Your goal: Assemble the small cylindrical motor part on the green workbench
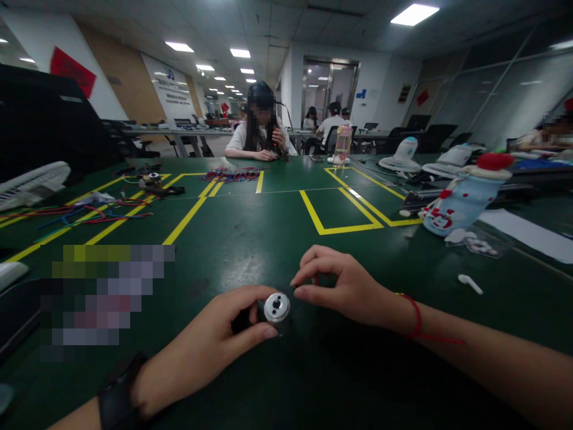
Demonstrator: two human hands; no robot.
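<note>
My left hand [224, 325], with a black watch on its wrist, grips a small silver cylindrical motor [277, 306] between thumb and fingers. The motor's round end face points up toward me and has a dark centre and small holes. Just to its right, my right hand [335, 283] is closed in a pinch, with thumb and forefinger close together and apart from the motor. Something tiny and dark may sit at those fingertips, too small to name. A red string bracelet circles the right wrist.
Coloured wires [102, 209] lie at the left inside yellow tape lines on the green table [250, 239]. A light blue bottle [461, 200], a bead packet [478, 243] and a white earbud [470, 283] are at the right. A person [259, 134] sits opposite.
</note>
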